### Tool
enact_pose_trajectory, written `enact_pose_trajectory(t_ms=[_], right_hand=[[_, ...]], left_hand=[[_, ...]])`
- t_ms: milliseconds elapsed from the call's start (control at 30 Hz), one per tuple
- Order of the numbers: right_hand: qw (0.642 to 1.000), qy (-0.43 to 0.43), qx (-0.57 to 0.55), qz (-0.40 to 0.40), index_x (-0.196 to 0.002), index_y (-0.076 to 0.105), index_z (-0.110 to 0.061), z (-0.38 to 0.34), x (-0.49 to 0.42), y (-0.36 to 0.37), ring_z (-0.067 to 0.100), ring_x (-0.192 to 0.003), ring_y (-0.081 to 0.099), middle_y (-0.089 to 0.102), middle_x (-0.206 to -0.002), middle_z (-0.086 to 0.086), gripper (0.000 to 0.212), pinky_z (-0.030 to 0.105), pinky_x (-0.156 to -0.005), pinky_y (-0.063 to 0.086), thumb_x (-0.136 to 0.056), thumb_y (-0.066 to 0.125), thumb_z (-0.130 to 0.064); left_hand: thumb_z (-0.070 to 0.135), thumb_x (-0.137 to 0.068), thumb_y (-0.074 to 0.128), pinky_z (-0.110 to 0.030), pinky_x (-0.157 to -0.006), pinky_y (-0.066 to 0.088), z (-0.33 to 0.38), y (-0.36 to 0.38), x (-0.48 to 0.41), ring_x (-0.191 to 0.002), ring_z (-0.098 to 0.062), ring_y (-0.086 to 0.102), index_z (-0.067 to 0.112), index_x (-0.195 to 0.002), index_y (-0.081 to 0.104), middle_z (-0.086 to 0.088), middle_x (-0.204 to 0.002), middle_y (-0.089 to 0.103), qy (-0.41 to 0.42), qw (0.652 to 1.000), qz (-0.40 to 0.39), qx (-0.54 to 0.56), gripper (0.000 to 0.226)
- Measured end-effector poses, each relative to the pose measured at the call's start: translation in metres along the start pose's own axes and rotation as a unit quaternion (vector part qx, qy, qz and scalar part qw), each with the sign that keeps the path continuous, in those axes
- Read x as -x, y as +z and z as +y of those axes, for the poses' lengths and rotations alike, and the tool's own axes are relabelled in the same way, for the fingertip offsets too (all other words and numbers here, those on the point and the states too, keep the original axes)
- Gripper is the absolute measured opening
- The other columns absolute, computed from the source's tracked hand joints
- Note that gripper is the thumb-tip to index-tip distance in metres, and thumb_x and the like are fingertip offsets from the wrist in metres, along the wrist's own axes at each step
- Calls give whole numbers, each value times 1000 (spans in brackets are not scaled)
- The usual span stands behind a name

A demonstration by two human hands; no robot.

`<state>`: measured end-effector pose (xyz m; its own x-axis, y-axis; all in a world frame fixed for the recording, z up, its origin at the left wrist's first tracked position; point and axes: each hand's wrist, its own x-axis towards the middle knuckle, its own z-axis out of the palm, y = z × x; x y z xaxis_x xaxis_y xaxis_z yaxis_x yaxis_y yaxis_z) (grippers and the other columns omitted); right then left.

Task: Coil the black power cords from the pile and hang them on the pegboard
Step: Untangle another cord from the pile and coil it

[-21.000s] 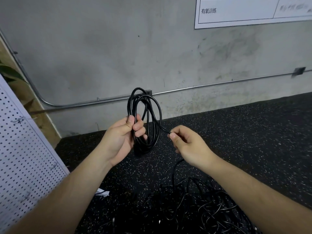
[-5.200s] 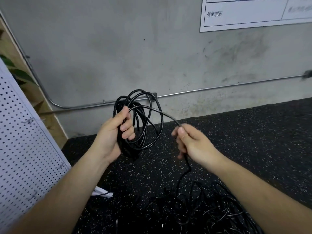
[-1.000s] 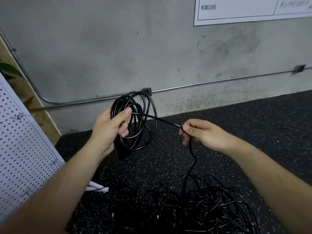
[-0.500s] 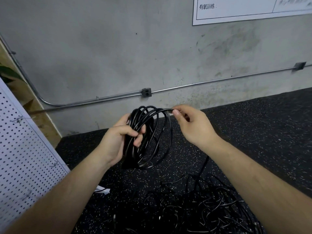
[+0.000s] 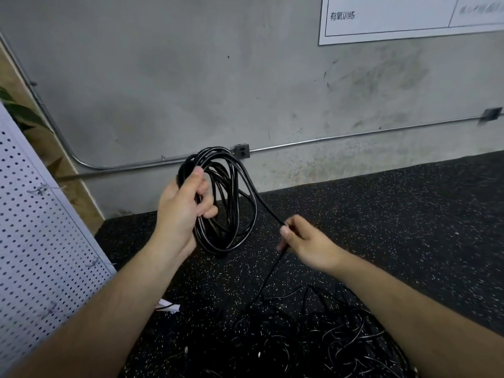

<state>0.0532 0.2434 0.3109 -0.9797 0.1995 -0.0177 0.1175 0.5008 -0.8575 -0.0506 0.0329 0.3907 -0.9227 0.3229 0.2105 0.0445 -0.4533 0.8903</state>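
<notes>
Power cord, black: coil (image 5: 227,192) gripped in the left hand (image 5: 182,205), fingers (image 5: 208,212) curled round the gathered loops, held above the floor (image 5: 381,214). The loose run is pinched by the right hand (image 5: 305,241) and trails to the pile (image 5: 327,336). Judged light, limp, springy; best held across all loops. Pegboard (image 5: 32,241) at left.

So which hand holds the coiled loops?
The left hand grips the coil; the right hand only pinches the straight strand leading down to the pile.
</notes>
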Motion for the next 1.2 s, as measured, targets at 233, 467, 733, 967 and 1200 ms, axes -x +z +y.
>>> enact_pose_trajectory(t_ms=[233,467,733,967,1200], right_hand=[[943,163,-290,-35,-114,44,-7,-6,-1,46,28,-82,74,65,-90,11,23,45,-81,62,-109,43,-29],[989,48,137,-20,-101,58,-11,-49,12,44,13,-63,56,65,-87,4,18,24,-49,41,-103,46,-24],[876,-171,450,-23,-123,62,-34,-84,38,26,19,-102,66,63,-116,-9,28,36,-81,56,-101,51,-20],[820,-278,491,90,-111,63,-21,-98,32,10,19,-85,68,67,-100,-6,60,30,-59,39,-89,48,-75],[827,-319,412,213,-71,64,-20,-94,20,-3,18,-46,58,61,-62,-7,68,21,-47,32,-56,56,-86]], left_hand=[[20,-106,52,-20,-42,32,-13,-1,-5,-45,-7,30,16,-86,44,5,-70,45,57,997,40,-21,22],[22,-106,53,-27,-54,46,-18,2,1,-54,-10,52,28,-108,46,5,-81,52,142,977,86,-134,10],[21,-106,52,-24,-63,53,-22,8,8,-67,-17,71,22,-128,36,2,-102,61,153,961,19,-230,27],[23,-104,54,-21,-68,55,-24,20,28,-73,-9,72,28,-127,36,3,-106,65,140,946,-60,-287,30],[38,-100,55,-5,-72,45,-28,21,29,-84,12,65,41,-109,53,24,-89,72,45,933,-118,-338,10]])
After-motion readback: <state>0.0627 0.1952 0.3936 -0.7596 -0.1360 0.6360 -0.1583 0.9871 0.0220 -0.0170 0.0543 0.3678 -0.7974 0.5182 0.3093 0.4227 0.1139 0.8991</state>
